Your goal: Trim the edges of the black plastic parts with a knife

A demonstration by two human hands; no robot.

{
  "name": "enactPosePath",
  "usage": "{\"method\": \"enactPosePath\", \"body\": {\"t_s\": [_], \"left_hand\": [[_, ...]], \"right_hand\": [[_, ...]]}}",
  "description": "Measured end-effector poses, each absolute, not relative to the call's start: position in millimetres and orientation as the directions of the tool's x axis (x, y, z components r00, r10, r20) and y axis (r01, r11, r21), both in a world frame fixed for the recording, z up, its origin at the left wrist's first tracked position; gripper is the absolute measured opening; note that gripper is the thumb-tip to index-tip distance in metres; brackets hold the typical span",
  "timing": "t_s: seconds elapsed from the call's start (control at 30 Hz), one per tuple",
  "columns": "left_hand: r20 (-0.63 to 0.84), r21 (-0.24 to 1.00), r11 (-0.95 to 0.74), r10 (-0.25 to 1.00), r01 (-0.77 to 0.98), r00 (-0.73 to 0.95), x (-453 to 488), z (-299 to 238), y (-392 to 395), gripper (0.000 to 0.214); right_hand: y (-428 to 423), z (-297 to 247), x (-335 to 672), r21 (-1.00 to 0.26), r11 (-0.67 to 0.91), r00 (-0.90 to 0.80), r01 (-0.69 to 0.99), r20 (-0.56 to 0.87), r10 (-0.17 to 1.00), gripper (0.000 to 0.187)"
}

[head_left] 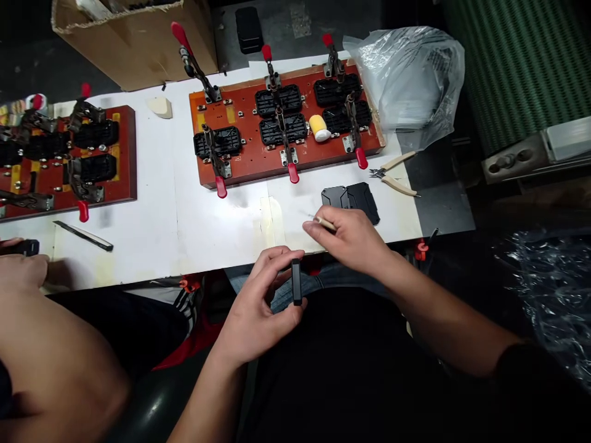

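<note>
My left hand [261,307] grips a thin black rectangular plastic part [296,283] by its ends, turned edge-on to me, in front of the table edge. In my right hand [351,237] is a slim tool with a beige handle [325,223]; its thin tip is blurred, so its kind is unclear. Just beyond that hand, two black plastic covers [362,200] lie on the white table, partly hidden by it. Farther back, a red-brown fixture board [249,157] carries several black parts under red-handled toggle clamps [286,144].
Beige-handled nippers [397,175] and a plastic bag [410,80] are at the right. A yellow-and-white roll [319,128] rests on the board. On the left are a co-worker's arm [50,344], a second clamp board [127,166] and a utility knife [83,235]. A cardboard box [138,46] stands behind.
</note>
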State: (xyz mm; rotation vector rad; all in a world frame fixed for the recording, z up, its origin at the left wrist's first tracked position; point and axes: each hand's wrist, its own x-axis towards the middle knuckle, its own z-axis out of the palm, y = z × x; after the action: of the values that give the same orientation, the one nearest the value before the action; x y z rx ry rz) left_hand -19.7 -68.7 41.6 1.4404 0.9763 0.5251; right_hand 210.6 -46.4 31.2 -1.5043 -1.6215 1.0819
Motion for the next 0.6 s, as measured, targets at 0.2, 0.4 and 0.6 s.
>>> {"method": "enactPosePath", "body": {"t_s": [0.2,0.4,0.6], "left_hand": [[-0.212,0.973,0.118,0.805,0.2,0.554,-18,40,-67,0.064],[-0.256,0.967,0.207,0.785,0.15,0.564,-20,39,-69,0.063],[-0.184,0.948,0.017,0.843,0.317,0.505,-16,33,-69,0.067]], "right_hand": [[-47,27,210,-0.971,-0.083,-0.321,0.222,-0.153,0.935,0.047],[-45,25,211,-0.966,-0.097,-0.178,0.24,-0.142,0.974,0.041],[-54,37,203,-0.966,-0.054,-0.328,0.251,-0.138,0.935,0.035]]}}
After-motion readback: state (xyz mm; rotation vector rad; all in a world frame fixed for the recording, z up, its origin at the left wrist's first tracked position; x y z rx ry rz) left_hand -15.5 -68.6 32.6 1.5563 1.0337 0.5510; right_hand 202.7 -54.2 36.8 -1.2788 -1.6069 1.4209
